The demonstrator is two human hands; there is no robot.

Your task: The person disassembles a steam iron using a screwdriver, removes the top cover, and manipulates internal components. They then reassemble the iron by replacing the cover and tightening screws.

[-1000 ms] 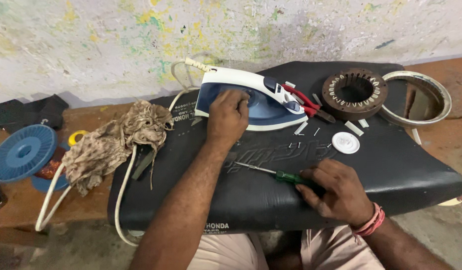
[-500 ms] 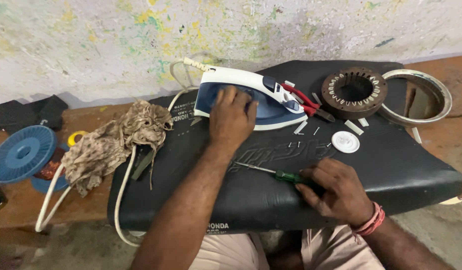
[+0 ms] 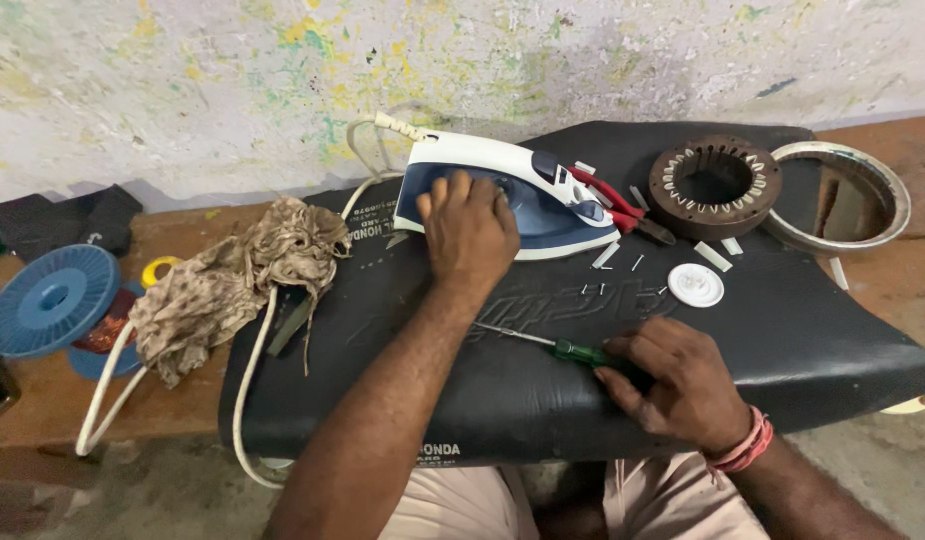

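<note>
At the far left of the wooden table [image 3: 42, 400] lies a blue plastic spool [image 3: 50, 300], with a yellow ring [image 3: 160, 268] just beside it. Next comes a crumpled brown rag [image 3: 232, 285], draped over the white power cord [image 3: 247, 385] where the cord loops off the edge of the black seat cushion [image 3: 782, 340] that serves as a padded work surface.

The left hand [image 3: 469, 232] lies flat on the blue-and-white steam iron [image 3: 512, 195], fingers spread and pressing down rather than gripping, apparently to keep the iron steady on the soft cushion. The iron sits on its side near the cushion's back edge, its sole turned away from the camera.

To the right, the right hand [image 3: 682, 385] is closed around the handle of a green screwdriver [image 3: 552, 347], whose shaft lies flat on the cushion, pointing left toward the left forearm. Red-handled pliers [image 3: 617, 205] rest touching the iron's nose. Small loose screws [image 3: 594, 288] and a white round cap [image 3: 695, 285] lie between the iron and the right hand, kept within easy reach. Farther right stand a slotted motor stator [image 3: 715, 187] and a metal ring [image 3: 840, 195].
</note>
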